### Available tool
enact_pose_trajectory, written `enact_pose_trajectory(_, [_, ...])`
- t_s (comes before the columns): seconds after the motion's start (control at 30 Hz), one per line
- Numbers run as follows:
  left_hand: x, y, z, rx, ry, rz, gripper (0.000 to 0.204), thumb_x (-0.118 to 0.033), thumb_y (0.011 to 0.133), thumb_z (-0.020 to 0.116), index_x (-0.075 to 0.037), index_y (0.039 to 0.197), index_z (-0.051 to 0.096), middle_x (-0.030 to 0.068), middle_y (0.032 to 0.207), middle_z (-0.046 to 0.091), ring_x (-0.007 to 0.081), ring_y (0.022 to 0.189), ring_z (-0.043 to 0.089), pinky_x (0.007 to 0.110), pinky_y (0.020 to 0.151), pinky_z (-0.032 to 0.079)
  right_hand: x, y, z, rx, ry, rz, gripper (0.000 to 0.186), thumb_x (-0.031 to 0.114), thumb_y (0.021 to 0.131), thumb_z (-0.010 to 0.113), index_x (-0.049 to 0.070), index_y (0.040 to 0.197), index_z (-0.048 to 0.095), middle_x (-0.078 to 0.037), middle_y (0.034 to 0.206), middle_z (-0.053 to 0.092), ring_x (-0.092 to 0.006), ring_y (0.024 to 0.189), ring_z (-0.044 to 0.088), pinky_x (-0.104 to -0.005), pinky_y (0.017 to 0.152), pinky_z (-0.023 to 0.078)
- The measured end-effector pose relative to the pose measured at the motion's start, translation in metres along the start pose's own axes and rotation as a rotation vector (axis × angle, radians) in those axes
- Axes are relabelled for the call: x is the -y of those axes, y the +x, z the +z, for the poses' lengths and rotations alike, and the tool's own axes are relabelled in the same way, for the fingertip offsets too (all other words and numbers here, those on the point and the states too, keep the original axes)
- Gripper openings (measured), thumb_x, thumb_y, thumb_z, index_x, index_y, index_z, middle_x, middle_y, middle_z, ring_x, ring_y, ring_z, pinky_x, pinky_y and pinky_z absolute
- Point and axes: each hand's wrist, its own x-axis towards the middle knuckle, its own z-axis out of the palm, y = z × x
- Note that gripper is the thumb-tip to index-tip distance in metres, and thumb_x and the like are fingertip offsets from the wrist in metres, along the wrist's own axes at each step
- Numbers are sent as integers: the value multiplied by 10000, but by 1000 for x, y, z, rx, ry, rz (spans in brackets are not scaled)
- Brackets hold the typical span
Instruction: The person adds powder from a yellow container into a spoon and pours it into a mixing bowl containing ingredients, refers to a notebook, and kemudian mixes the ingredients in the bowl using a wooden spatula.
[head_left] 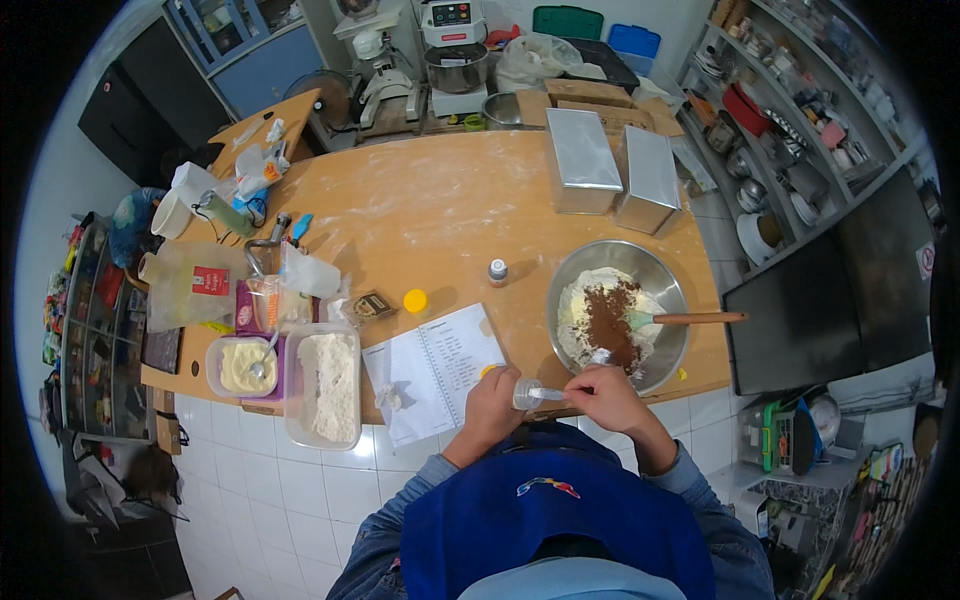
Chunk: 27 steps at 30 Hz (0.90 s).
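Observation:
My left hand (491, 408) is closed around a small clear jar (525, 393), its mouth tilted to the right, at the table's front edge. My right hand (607, 398) pinches a small pale spoon (548, 394) that reaches to the jar's mouth. Another small spoon-like end (600, 356) shows just beyond my right fingers, over the rim of a large steel mixing bowl (680, 345). In that bowl lie white flour (573, 315) and brown powder (612, 320). A spatula with a wooden handle (700, 318) rests in it. A bit of yellow shows beside my left hand.
An open notebook (440, 365) lies left of my hands. Farther left stand a flour tub (345, 428) and a tub of pale yellow spread (243, 368) with a spoon. A small dark bottle (497, 272) and a yellow-capped container (415, 300) stand beyond. Two metal tins (583, 170) are at the back right.

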Motion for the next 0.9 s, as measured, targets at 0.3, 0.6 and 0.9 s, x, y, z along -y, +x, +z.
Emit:
enact_pose_trajectory(0.3, [-3,2,2,13,-19,19,332,-118,610,666,-60,884,488,135,812,544,320,732,539,370,608,446,-8,-9,-22,-91,67,101,116,102,694,591,0,739,619,-128,667,556,-223,607,540,-303,557,418])
enact_pose_trajectory(0.6, [0,1,3,26,-10,11,342,-112,611,665,-48,884,468,148,812,543,329,731,536,380,607,440,-35,-18,-49,-354,-209,81,98,51,698,579,-12,767,612,-126,685,559,-221,621,546,-300,553,416])
enact_pose_trajectory(0.9, [-1,1,2,45,-16,-9,385,-89,563,672,-47,890,474,139,830,533,323,755,533,378,616,446,-59,-10,-25,-430,-977,118,101,71,667,500,4,674,575,-132,730,499,-294,739,520,-384,646,433])
